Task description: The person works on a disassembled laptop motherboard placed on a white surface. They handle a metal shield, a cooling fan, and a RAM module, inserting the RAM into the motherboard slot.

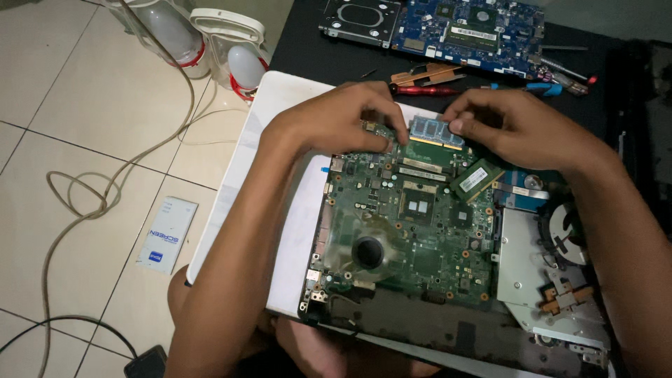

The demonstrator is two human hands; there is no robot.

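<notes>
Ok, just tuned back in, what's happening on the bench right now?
A person is working on an opened laptop, its green circuit board exposed. Both hands grip a memory stick at the board's far edge: the left hand at its left end, the right hand at its right end. A second memory stick lies loose on the board nearby. A blue circuit board and a red screwdriver sit further back on the dark table.
</notes>
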